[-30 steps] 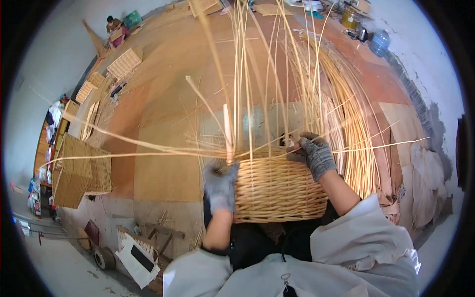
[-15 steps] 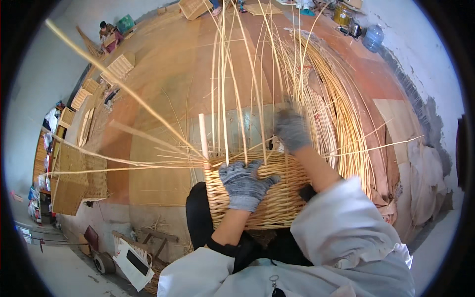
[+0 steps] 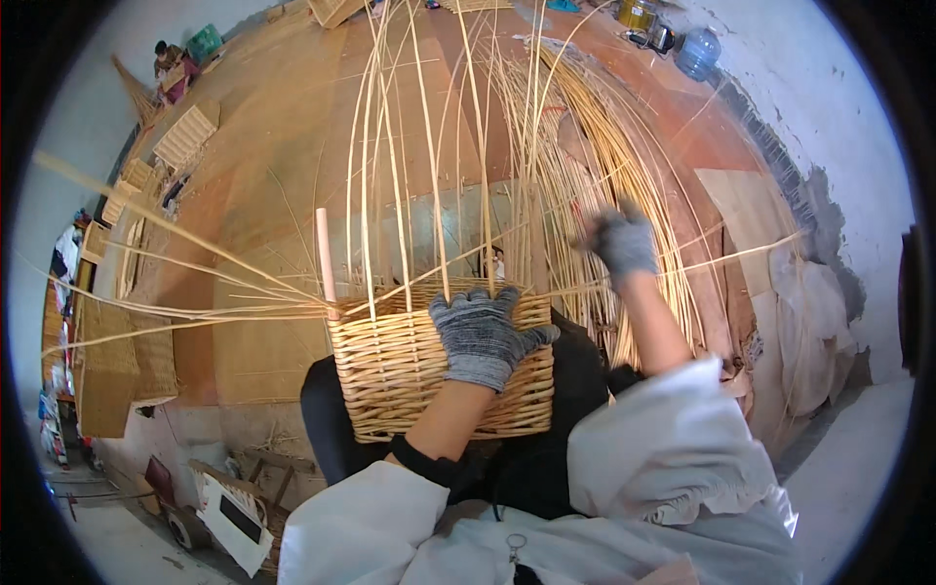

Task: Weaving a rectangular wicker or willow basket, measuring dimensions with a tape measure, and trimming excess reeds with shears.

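A half-woven wicker basket [image 3: 380, 375] of pale willow leans on my lap, with tall upright rods [image 3: 421, 127] rising from its rim. My left hand [image 3: 480, 341], in a grey knit glove, lies against the woven wall, fingers spread at the rim among the upright rods and thumb out to the right. Out to the right of the basket, my gloved right hand [image 3: 624, 244] is raised above the loose rods. Motion smears its fingers, so whether it holds anything cannot be made out. A thick peeled stick [image 3: 325, 255] stands at the basket's left corner.
Long willow rods [image 3: 639, 156] lie in a heap on the right. Several thin rods [image 3: 195, 314] stick out leftward from the basket. Finished wicker pieces [image 3: 187, 136] and another person [image 3: 174, 73] are at the far left. A water bottle [image 3: 698, 54] stands by the right wall.
My right hand has moved from the basket's rim out to the right. The basket sits further left in view. My left hand stays against the wall, now nearer its right end.
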### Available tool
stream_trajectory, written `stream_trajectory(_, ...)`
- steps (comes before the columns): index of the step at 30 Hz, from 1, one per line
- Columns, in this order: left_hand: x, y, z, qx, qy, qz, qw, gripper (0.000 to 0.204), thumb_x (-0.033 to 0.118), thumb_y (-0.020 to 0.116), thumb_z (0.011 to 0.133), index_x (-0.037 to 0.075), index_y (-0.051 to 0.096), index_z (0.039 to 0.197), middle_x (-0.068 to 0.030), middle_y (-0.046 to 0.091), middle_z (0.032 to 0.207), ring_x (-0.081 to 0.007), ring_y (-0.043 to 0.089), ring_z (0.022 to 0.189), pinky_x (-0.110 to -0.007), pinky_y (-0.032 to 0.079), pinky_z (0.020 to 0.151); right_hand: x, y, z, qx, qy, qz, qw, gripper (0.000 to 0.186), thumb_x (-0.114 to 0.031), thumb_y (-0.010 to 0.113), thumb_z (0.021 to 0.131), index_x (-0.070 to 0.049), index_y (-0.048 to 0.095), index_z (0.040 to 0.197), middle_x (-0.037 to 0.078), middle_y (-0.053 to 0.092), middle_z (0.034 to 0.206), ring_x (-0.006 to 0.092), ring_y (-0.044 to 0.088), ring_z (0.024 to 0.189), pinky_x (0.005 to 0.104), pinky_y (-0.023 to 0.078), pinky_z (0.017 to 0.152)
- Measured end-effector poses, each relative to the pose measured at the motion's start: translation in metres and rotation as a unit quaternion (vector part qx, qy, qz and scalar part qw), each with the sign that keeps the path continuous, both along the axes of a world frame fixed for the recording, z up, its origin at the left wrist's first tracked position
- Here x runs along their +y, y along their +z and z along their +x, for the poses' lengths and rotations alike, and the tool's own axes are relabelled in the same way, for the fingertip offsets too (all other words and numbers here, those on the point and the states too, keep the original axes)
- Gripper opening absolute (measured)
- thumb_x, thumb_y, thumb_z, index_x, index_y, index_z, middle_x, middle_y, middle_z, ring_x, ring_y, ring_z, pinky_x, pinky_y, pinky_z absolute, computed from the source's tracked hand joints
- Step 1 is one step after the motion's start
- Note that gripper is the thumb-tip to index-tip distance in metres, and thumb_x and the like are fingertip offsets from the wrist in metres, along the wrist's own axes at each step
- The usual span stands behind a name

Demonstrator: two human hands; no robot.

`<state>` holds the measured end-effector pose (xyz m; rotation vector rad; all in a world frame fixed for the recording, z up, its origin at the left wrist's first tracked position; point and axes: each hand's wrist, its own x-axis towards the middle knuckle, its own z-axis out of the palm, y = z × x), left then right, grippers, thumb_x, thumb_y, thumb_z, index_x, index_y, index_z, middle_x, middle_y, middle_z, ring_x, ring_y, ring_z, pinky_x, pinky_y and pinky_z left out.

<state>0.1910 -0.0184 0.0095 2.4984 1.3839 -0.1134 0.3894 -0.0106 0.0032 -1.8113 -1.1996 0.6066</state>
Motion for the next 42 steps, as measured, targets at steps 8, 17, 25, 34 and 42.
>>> stream_trajectory(8,-0.020,0.001,0.063,-0.334,-0.117,0.061,0.933,0.029,0.032,0.056,0.085,0.004,0.060,0.092,-0.0164,0.062,0.085,-0.0326,0.061,0.084,-0.041,0.048,0.076,-0.098,0.065,0.019,-0.047,0.232,0.058,0.970,0.039,-0.014,0.059,0.087,-0.003,0.049,0.124,0.011,0.066,0.094,0.0234,0.066,0.081,0.0323,0.055,0.073)
stream_trajectory(17,-0.031,-0.006,0.040,-0.396,-0.127,0.089,0.905,0.019,0.013,0.052,0.083,0.001,0.060,0.094,-0.0174,0.063,0.088,-0.0310,0.062,0.080,-0.040,0.049,0.075,0.003,0.017,0.001,0.180,0.235,-0.241,0.924,0.043,-0.028,0.067,0.082,0.001,0.058,0.112,0.008,0.065,0.094,0.0192,0.060,0.084,0.0298,0.049,0.076)
stream_trajectory(25,0.057,0.008,-0.042,-0.580,0.290,-0.158,0.745,0.021,0.001,0.060,0.084,-0.002,0.059,0.105,-0.0092,0.064,0.090,-0.0168,0.061,0.075,-0.027,0.050,0.061,-0.022,0.007,-0.038,0.015,0.112,-0.196,0.974,0.039,-0.021,0.071,0.072,0.003,0.057,0.100,0.019,0.062,0.093,0.0289,0.061,0.090,0.0356,0.048,0.082)
stream_trajectory(34,0.170,0.031,0.110,-0.381,0.093,-0.591,0.705,0.039,0.036,0.058,0.089,0.002,0.060,0.106,-0.0126,0.063,0.104,-0.0274,0.063,0.086,-0.040,0.053,0.077,-0.013,-0.014,-0.097,-0.123,-0.190,-0.140,0.964,0.034,-0.010,0.059,0.075,0.004,0.055,0.106,0.023,0.056,0.106,0.0371,0.055,0.099,0.0408,0.045,0.085)
stream_trajectory(42,0.074,0.069,0.034,-0.459,-0.003,-0.131,0.879,0.043,0.034,0.059,0.088,0.000,0.058,0.113,-0.0133,0.062,0.109,-0.0262,0.060,0.098,-0.034,0.048,0.083,-0.025,-0.008,-0.064,-0.193,-0.072,-0.270,0.940,0.037,-0.033,0.050,0.087,-0.004,0.061,0.107,0.022,0.064,0.098,0.0362,0.063,0.093,0.0433,0.049,0.080)
